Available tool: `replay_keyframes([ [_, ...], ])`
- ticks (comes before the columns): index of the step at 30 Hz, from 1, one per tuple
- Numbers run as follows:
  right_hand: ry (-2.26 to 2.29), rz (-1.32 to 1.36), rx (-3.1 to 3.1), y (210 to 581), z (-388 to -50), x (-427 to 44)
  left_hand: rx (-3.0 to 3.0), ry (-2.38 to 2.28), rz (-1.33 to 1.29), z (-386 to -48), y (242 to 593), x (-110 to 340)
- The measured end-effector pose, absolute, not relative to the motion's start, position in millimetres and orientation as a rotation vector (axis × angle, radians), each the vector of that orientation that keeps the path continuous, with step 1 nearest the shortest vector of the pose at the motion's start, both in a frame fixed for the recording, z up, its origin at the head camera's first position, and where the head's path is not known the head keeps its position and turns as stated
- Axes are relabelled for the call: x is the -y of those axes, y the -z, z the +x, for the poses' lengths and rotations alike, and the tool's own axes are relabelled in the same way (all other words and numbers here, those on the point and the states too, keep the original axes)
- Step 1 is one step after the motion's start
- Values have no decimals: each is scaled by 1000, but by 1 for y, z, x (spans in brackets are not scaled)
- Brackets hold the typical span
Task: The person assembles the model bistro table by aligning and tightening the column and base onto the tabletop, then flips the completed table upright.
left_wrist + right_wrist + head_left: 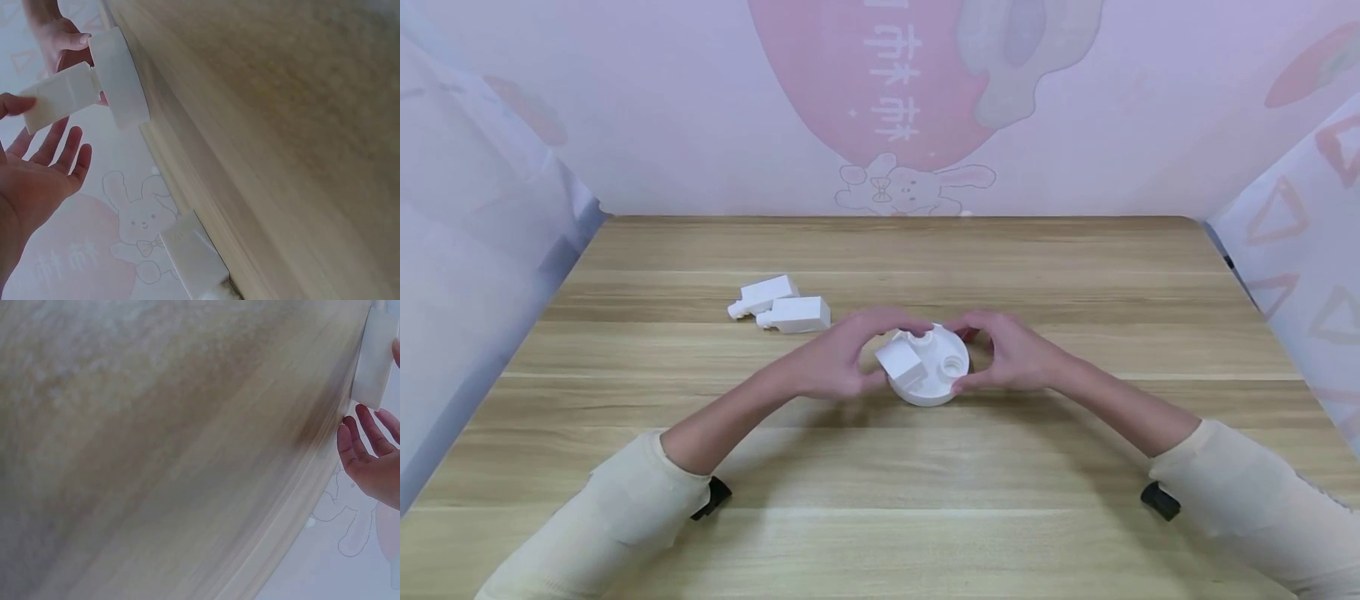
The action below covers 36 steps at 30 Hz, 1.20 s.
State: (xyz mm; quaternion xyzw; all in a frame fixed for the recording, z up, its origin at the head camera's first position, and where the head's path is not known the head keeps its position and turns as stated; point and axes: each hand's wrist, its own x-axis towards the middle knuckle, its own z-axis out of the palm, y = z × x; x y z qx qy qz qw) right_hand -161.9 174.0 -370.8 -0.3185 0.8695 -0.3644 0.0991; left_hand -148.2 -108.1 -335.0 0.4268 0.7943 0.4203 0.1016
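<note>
A round white base (934,385) with ring-shaped threaded sockets is held between both hands, tilted toward the head camera. A white box-shaped bottle (900,362) stands neck-first against the base; in the left wrist view its narrow neck meets the base's face. My left hand (842,354) holds this bottle (59,97) between thumb and fingers. Opposite it, my right hand (1011,354) grips the base's rim, thumb on the near side and fingers on the far side. In the right wrist view, the right hand (375,465) lies by the edge of the base (375,359).
Two more white box-shaped bottles lie at the left of the wooden table (880,475), the front bottle (801,314) against the rear bottle (769,290). Printed cloth walls (700,108) rise at the back and sides. Black devices (1161,501) sit under the sleeves.
</note>
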Motion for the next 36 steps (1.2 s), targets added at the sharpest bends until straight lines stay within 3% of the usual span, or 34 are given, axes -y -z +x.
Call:
replay_keyframes([
  [11,1067,-917,-2567,370,-162,-174,-2474,-1266,1071,-148,332,115],
  [23,1079,-931,-2550,370,-161,-174,-2385,-1228,1275,-156,334,122],
  [31,1061,-930,-2559,368,-161,-173,-2542,-1268,964,-153,335,116],
  [36,1061,-923,-2556,367,-161,-173,-2550,-1281,977,-155,333,114],
])
